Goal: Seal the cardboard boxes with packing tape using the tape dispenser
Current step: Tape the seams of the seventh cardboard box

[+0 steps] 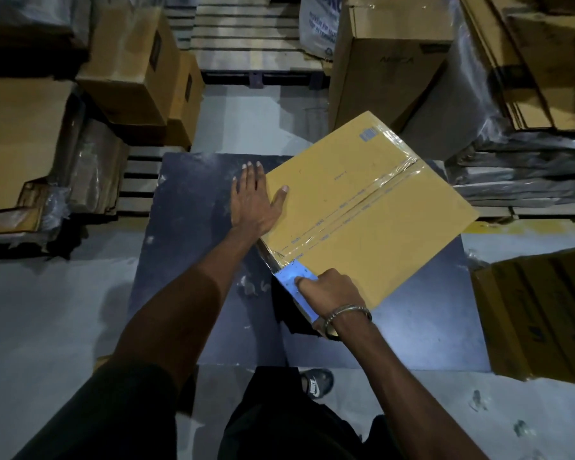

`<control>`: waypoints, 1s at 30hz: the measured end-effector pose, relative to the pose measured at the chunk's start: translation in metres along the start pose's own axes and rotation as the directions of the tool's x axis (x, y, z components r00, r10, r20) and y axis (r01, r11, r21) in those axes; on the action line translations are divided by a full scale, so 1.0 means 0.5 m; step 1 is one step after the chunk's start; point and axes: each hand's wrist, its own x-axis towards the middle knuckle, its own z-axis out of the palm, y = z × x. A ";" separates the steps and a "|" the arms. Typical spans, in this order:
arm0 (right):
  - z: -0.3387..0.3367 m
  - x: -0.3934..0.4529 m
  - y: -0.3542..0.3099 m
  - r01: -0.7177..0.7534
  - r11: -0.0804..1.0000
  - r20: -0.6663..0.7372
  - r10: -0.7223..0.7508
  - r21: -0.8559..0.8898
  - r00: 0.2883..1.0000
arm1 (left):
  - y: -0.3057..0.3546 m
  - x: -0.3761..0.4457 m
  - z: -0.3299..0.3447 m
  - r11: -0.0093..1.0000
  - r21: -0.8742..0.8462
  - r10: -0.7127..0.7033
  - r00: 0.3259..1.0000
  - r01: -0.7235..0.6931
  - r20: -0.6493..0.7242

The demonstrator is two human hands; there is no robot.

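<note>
In the head view, a flat yellow-brown cardboard box (379, 207) lies at an angle on a dark, scuffed tabletop (193, 234). Glossy clear packing tape (362, 204) already runs along its centre seam, wrinkled where it folds over the far edge. The left hand (251, 197) lies flat against the box's left side, fingers straight, thumb up on the top face, its grip released and only bracing. The right hand (329, 290) has its fingers curled, the forefinger pressing down on the near edge where a pale, light-catching strip of tape (292, 283) wraps over the corner. Whether that hand also holds a dispenser I cannot tell; no dispenser shows plainly.

The step looks like rubbing down the tape end on the near edge, with the seam itself sealed. Next would likely be smoothing that tail down the side wall, firmly, so the slick film bites onto the matte board without lifting. Other brown cartons (130, 61) stand stacked around.
</note>
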 end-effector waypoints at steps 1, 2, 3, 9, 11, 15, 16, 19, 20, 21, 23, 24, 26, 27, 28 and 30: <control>-0.001 -0.002 0.000 0.001 1.000 0.000 -0.001 0.000 1.000 | 0.007 -0.010 0.000 1.000 0.021 0.008 1.000 -0.008 -0.001; -0.003 -0.004 -0.002 0.000 1.000 -0.003 0.000 0.007 1.000 | 0.020 -0.024 0.002 0.998 0.047 0.031 0.999 -0.031 -0.005; -0.004 -0.005 -0.005 0.007 1.000 -0.005 -0.007 0.015 1.000 | 0.034 -0.042 0.008 0.995 0.068 0.068 0.998 -0.068 0.001; -0.003 -0.002 0.003 0.025 0.999 0.002 -0.025 0.035 1.000 | 0.065 -0.085 0.033 0.989 0.045 0.144 0.990 -0.143 -0.004; 0.002 -0.005 0.011 0.020 0.999 -0.004 -0.020 0.036 1.000 | 0.061 -0.083 0.033 0.989 0.055 0.142 0.990 -0.141 -0.019; -0.002 -0.024 0.031 0.000 1.000 -0.018 0.000 0.013 1.000 | 0.063 -0.084 0.037 0.989 0.044 0.145 0.989 -0.144 -0.026; -0.005 -0.031 0.042 -0.010 1.000 -0.015 0.010 0.010 1.000 | 0.061 -0.085 0.038 0.989 0.045 0.144 0.989 -0.142 -0.030; -0.007 -0.053 0.078 -0.038 0.999 0.001 0.038 0.006 0.999 | 0.061 -0.086 0.041 0.987 0.055 0.154 0.988 -0.152 -0.034; -0.007 -0.061 0.084 -0.044 0.999 -0.001 0.044 0.004 0.999 | 0.061 -0.086 0.039 0.986 0.057 0.157 0.987 -0.155 -0.031; -0.006 -0.066 0.087 -0.040 0.999 -0.011 0.040 -0.002 0.999 | 0.061 -0.086 0.037 0.986 0.057 0.155 0.988 -0.154 -0.026; -0.006 -0.070 0.087 -0.028 1.000 -0.025 0.028 -0.008 0.999 | 0.065 -0.093 0.033 0.989 0.066 0.132 0.991 -0.131 -0.021; -0.006 -0.069 0.086 -0.025 1.000 -0.031 0.025 -0.004 0.999 | 0.074 -0.103 0.033 0.989 0.077 0.129 0.991 -0.127 -0.020; -0.008 -0.068 0.086 -0.023 1.000 -0.056 0.023 0.004 0.998 | 0.102 -0.136 0.042 0.971 0.113 0.209 0.978 -0.211 0.023; -0.009 -0.066 0.087 -0.020 1.000 -0.062 0.020 0.004 0.998 | 0.113 -0.157 0.050 0.952 0.124 0.276 0.960 -0.281 0.054; -0.007 -0.066 0.089 -0.022 1.000 -0.064 0.023 0.007 0.998 | 0.120 -0.171 0.057 0.934 0.125 0.329 0.942 -0.336 0.071; -0.003 -0.068 0.093 -0.029 0.999 -0.068 0.030 0.025 0.997 | 0.124 -0.175 0.058 0.927 0.112 0.352 0.933 -0.359 0.073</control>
